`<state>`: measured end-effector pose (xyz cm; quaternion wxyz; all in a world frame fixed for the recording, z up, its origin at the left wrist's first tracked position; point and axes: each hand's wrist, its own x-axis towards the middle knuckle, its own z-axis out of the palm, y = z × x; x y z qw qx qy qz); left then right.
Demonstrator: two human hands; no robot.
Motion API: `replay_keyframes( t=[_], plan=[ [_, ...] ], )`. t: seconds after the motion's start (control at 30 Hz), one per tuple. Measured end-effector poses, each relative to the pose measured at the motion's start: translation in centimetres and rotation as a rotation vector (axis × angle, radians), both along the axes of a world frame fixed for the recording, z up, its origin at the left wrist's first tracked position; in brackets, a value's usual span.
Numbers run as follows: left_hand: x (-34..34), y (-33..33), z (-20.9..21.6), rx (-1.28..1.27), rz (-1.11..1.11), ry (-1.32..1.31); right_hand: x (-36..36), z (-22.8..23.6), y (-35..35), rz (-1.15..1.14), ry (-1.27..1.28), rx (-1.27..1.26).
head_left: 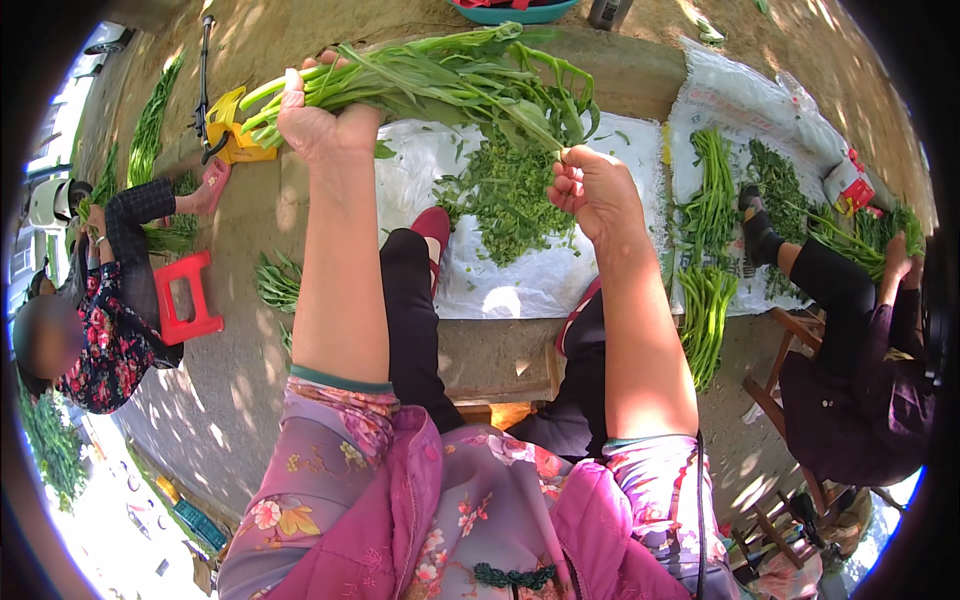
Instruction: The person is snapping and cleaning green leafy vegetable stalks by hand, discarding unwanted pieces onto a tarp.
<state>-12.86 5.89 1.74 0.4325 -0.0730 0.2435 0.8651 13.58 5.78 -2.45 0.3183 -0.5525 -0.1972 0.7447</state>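
Note:
Raised in front of me, a bunch of long-stemmed leafy greens (430, 75) lies across my left hand (330, 115), whose fingers are wrapped round the pale green stems. The leafy ends point to the right. There my right hand (598, 190) is closed in a pinch on the tip of one stem or leaf of that bunch. Below the bunch, a loose heap of torn green leaves (510, 205) covers the middle of a white woven sheet (480, 295). My feet rest at the sheet's left and right sides.
Trimmed stems (707, 310) are piled right of the sheet, beside a second white woven sheet (700, 90). One person (850, 380) sits at the right with greens, another (105, 330) at the left near a red stool (187, 298). A yellow object (238, 130) stands at upper left.

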Motion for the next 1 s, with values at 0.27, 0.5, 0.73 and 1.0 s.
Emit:
replay_keyframes(
  t=[0.27,0.5,0.73,1.0],
  plan=[
    [-1.5,0.0,-0.6,0.032,-0.038,0.032,0.9,-2.7,0.6,-0.101,-0.021,-0.03],
    [-3.4,-0.3,-1.2,0.106,-0.067,-0.019,3.3,-1.9,1.5,0.043,-0.133,0.201],
    [-2.6,-0.2,-0.3,0.002,0.01,0.049,4.1,-2.5,1.5,0.091,-0.812,0.765],
    [-2.4,-0.4,-0.3,0.017,-0.023,0.005,-0.6,-0.6,-0.9,0.089,-0.293,0.751]
  ],
)
